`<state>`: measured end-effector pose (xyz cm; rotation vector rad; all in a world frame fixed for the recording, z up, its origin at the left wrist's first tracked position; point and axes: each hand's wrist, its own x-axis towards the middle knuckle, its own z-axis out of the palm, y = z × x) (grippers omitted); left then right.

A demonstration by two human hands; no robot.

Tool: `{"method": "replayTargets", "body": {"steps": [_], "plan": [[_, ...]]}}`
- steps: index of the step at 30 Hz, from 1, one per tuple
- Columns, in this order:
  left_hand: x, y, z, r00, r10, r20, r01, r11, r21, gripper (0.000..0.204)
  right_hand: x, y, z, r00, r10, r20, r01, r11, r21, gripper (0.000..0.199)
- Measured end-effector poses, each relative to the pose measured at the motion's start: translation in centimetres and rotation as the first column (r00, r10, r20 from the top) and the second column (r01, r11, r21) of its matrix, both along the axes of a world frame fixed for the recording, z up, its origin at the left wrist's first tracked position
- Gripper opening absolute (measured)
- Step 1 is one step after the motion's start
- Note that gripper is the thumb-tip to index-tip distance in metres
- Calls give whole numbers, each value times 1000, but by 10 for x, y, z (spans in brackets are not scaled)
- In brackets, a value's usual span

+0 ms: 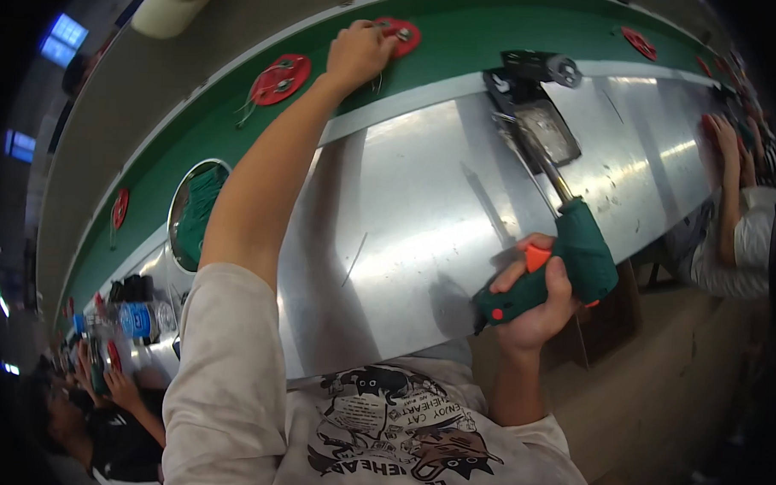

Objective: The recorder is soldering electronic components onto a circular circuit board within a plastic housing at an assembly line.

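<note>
My left hand [358,57] reaches to the far side of the bench, its fingers closed on the near-left edge of a round red disc [405,36] with small metal parts on it. Thin wires hang below that hand. In my right hand [535,327] is a green soldering gun [588,254] with an orange trigger, gripped by its handle. Its metal barrel points away from me, the front end over a black soldering stand [506,91]. A shallow tray [548,133] with a worn pad belongs to this stand.
A second red disc [280,80] with wires lies on the green belt [335,37]; others lie further along it. Left of my arm are a round dish [177,227] of green pieces and a water bottle [146,320]. Co-workers' hands are busy at both ends of the metal bench [405,243].
</note>
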<state>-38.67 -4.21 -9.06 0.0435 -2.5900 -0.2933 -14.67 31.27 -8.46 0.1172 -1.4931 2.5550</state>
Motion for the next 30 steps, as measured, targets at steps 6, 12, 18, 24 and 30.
{"method": "replayTargets", "body": {"steps": [6,12,18,24,30], "plan": [[139,9,46,920,-282,-272,356,892,278,20,4,6,-12,993,117,25,-113,986,-120,40],[311,32,53,844,-536,-16,536,842,60,16,2,12,-12,980,190,-64,-194,979,-70,42],[382,9,53,811,-578,86,526,786,325,20,-1,10,-11,977,209,-54,-209,978,-3,41],[372,-30,65,998,27,-60,-19,992,127,18,2,10,-5,982,183,-45,-180,981,68,39],[358,-95,50,945,230,231,-201,969,-141,19,2,3,0,991,134,-21,-131,986,99,35]]}}
